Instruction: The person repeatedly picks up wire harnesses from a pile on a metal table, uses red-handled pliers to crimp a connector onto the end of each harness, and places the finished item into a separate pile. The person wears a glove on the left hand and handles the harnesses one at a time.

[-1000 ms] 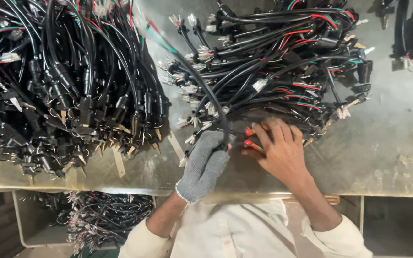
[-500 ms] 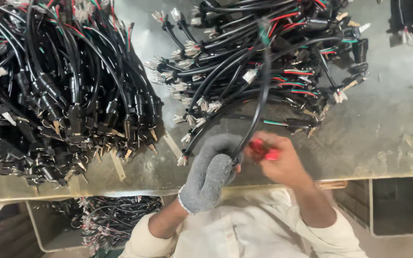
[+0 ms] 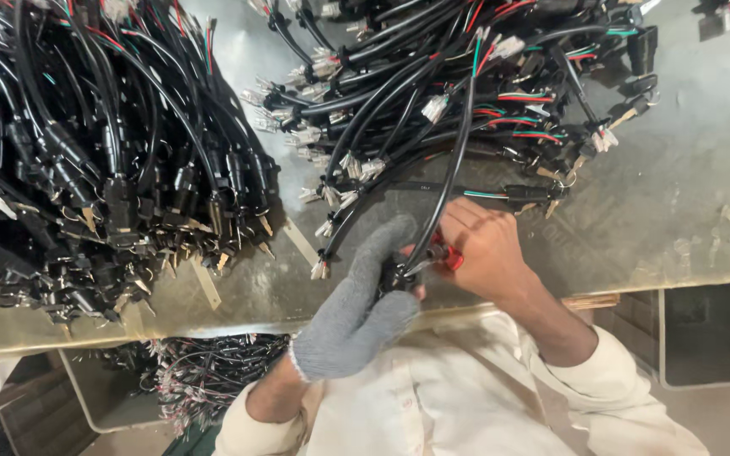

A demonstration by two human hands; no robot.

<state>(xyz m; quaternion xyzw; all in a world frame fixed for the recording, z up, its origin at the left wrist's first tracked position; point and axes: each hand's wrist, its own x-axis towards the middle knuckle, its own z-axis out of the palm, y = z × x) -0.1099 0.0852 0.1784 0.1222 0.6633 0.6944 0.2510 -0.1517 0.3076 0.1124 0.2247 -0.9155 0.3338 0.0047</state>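
Note:
My left hand [image 3: 358, 308], in a grey knit glove, grips the near end of a black cable harness [image 3: 452, 165] at the table's front edge. My bare right hand [image 3: 485, 247] is closed around a small red-handled tool [image 3: 450, 257] pressed against that same cable end. The cable runs up and away from my hands into the pile of black harnesses [image 3: 466, 76] with white connectors and red and green wires at the back right.
A second large heap of black cables [image 3: 95, 169] with plugs fills the left of the metal table [image 3: 686, 211]. A bin of more wires [image 3: 204, 371] sits under the table at the front left. A dark opening lies at the lower right.
My hands drew back from the pile towards the table's front edge, pulling one black cable out with them. The view shifted closer to the hands.

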